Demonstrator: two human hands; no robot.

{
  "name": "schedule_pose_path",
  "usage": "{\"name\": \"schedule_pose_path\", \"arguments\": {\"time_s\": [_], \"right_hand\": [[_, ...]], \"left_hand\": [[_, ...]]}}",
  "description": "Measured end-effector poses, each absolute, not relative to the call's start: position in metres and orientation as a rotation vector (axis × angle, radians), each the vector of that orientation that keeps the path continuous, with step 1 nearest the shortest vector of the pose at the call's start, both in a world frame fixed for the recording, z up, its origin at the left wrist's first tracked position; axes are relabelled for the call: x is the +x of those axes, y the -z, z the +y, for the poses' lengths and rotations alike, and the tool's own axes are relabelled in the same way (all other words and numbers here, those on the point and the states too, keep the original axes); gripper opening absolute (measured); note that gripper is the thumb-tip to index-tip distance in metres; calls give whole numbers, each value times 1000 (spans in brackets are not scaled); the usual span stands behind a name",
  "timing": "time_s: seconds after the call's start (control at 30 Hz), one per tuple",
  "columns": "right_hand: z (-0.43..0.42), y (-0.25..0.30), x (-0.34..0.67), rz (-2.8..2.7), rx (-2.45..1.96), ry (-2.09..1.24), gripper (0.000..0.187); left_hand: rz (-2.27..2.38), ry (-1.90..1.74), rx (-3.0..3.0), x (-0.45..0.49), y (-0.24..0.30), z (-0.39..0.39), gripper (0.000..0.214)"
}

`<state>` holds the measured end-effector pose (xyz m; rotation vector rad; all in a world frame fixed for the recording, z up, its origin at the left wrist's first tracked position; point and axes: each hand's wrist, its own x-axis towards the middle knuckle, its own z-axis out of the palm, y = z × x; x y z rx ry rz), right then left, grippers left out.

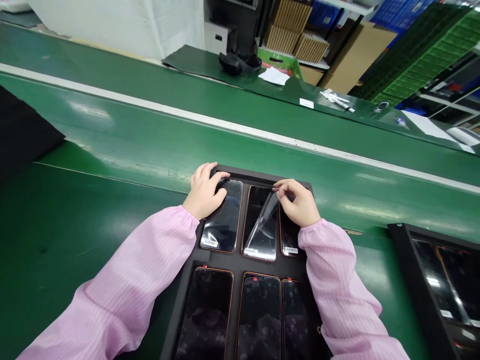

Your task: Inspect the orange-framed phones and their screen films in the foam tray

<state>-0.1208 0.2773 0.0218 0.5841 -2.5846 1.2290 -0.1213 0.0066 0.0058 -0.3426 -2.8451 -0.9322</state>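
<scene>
A black tray [221,261] holds several phones with orange edges in two rows. My right hand [296,200] pinches the upper corner of a clear protective film [262,225], which is partly lifted and folded diagonally over the middle phone [255,200] of the far row. Spread over the top of the far-left phone [225,225], my left hand [206,191] rests by the tray's upper left corner with its fingers apart. Partly under my right hand lies the far-right phone [289,235]. Red tabs show on the near-row phones [258,315].
Another black tray [403,250] with phones stands at the right on the green surface [93,240]. A black sheet [22,130] lies at the left. Across the white strip [240,127] are papers [274,76], a black object [234,62] and a green crate [279,60].
</scene>
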Motion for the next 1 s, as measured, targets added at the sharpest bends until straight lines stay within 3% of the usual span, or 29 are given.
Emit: {"name": "schedule_pose_path", "arguments": {"time_s": [0.13, 0.33, 0.63, 1.0], "right_hand": [[274, -19, -121, -2578, 427, -1482, 12], [274, -18, -123, -2550, 368, -1573, 16], [269, -28, -118, -2597, 538, -1254, 15], [249, -41, -106, -2485, 650, -1354, 17]], "left_hand": [[-2847, 945, -336, -122, -6, 7, 41], [-2846, 955, -336, -121, -6, 7, 40], [-2845, 917, -350, -121, -6, 7, 40], [-2720, 669, -638, -117, -10, 10, 40]]}}
